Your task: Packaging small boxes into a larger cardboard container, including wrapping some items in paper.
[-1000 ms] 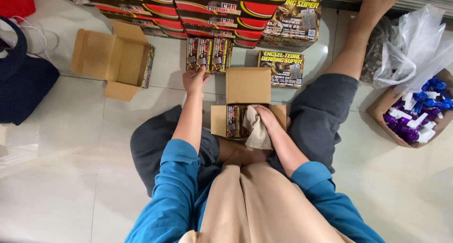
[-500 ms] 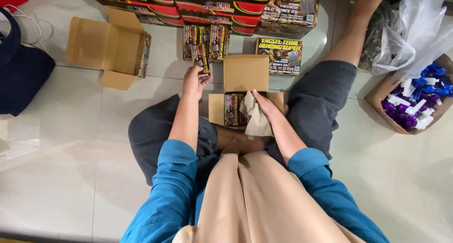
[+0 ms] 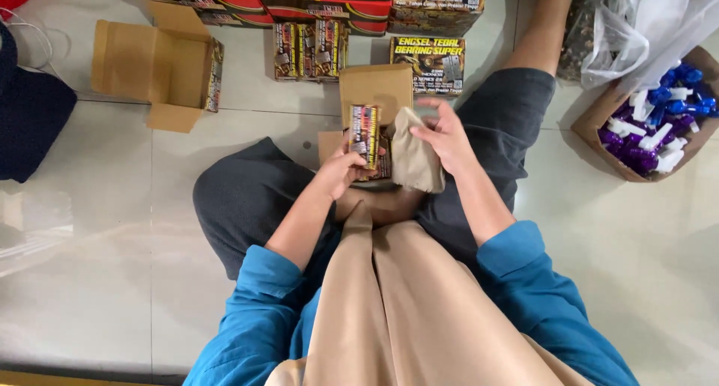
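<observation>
Left hand: the left hand (image 3: 338,169) is closed around a small printed packet (image 3: 364,135), which is held upright over the open carton
Right hand: the right hand (image 3: 443,135) is spread, fingers apart, and pressed on a brown paper flap (image 3: 414,161) at the carton's right side; nothing is gripped by it
Packet: yellow, red and black print; held above the small cardboard carton (image 3: 374,94) between the knees
Carton: set on the tiled floor (image 3: 112,229) in front of the crossed legs, its lid flap raised towards the far side; more printed packets are seen inside, partly hidden by the hands
Far side of the floor: a row of matching packets (image 3: 309,49) and a larger printed box (image 3: 428,56) are stood just beyond the carton
Far left: an empty open cardboard box (image 3: 153,64)
Right edge: a box of blue and purple spray bottles (image 3: 650,128), under a clear plastic bag (image 3: 636,23)
</observation>
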